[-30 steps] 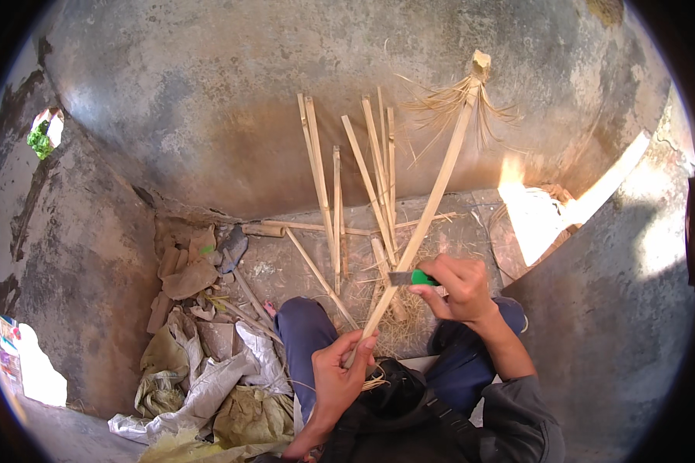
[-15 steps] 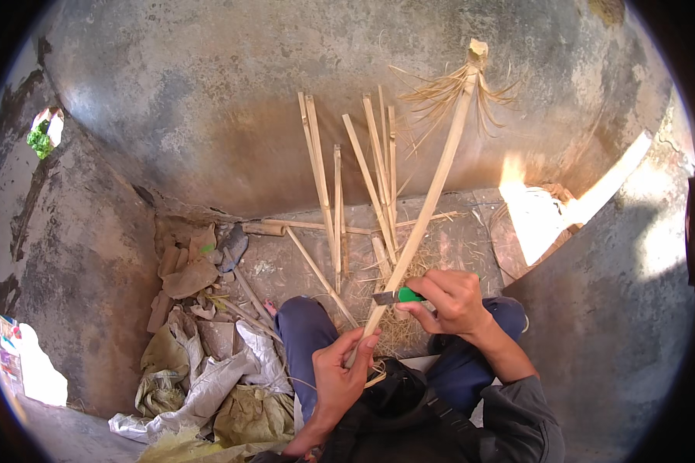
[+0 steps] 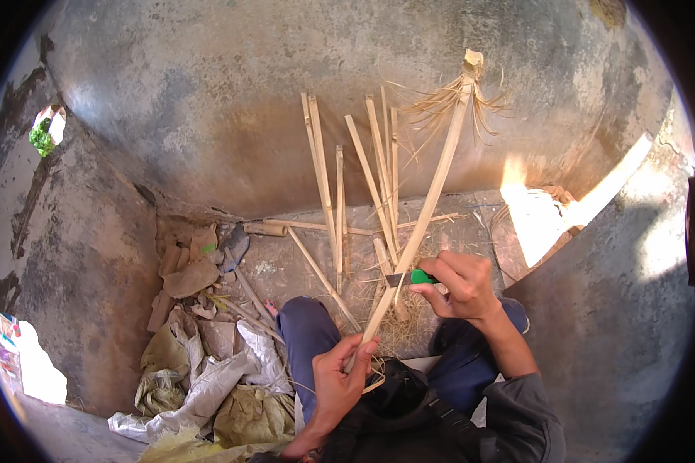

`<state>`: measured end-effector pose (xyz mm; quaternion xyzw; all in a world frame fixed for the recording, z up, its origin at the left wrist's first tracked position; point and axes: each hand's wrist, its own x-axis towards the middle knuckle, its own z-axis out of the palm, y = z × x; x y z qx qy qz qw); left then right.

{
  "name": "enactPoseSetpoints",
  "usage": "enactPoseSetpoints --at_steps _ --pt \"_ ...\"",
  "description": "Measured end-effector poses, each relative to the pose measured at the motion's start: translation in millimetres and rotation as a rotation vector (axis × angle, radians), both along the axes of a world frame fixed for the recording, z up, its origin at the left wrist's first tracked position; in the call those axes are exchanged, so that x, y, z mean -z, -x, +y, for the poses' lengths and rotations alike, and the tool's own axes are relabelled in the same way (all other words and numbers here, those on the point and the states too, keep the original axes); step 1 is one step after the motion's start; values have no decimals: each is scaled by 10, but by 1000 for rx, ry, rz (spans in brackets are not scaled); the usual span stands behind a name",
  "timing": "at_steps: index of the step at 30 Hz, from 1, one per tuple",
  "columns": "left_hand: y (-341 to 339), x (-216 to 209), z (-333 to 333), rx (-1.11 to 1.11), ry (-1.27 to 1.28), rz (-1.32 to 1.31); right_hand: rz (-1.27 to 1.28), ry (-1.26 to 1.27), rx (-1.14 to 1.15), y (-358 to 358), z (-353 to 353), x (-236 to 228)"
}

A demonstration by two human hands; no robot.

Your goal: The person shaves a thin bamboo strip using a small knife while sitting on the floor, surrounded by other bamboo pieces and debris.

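Grips near end of long pale stick (image 3: 431,197) in left hand (image 3: 340,378), with fingers clenched around it. Holds green-handled knife (image 3: 421,276) in right hand (image 3: 463,287), with thumb and fingers closed on handle and dark blade laid across stick. Slants stick away toward far right, with thin curls (image 3: 434,106) bunched below far tip. To left of stick: other sticks (image 3: 321,170) against far wall (image 3: 208,131). Near left: crumpled sacks (image 3: 208,390).

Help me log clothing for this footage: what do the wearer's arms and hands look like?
The left hand and right hand are both bare, with no gloves. A plain-looking dark grey sleeve covers the right arm to near the elbow, leaving the forearm uncovered. The left upper arm can't be made out.
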<state>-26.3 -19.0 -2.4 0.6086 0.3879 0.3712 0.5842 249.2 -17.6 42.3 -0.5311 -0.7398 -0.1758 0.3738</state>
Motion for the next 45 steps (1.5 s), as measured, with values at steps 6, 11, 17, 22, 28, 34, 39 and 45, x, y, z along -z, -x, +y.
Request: enactPoseSetpoints --at_steps 6,11,17,22,28,34,39,45 --pt "80 25 -22 22 24 52 68 -24 38 -124 91 -60" --pt "271 220 -165 93 150 72 242 -136 265 -732 337 -98" --pt "360 303 -221 137 240 23 318 24 340 -1195 374 -140" --pt "390 305 51 3 113 69 395 151 236 -790 285 -62" --pt "772 278 793 -391 -321 149 290 470 201 -802 132 180" --pt "1439 460 1706 -596 -448 392 218 648 290 -977 20 676" --pt "1919 1519 2296 -578 -488 605 184 709 296 -1011 37 867" --pt "2205 3356 2618 -546 -310 792 174 750 299 -1016 62 928"
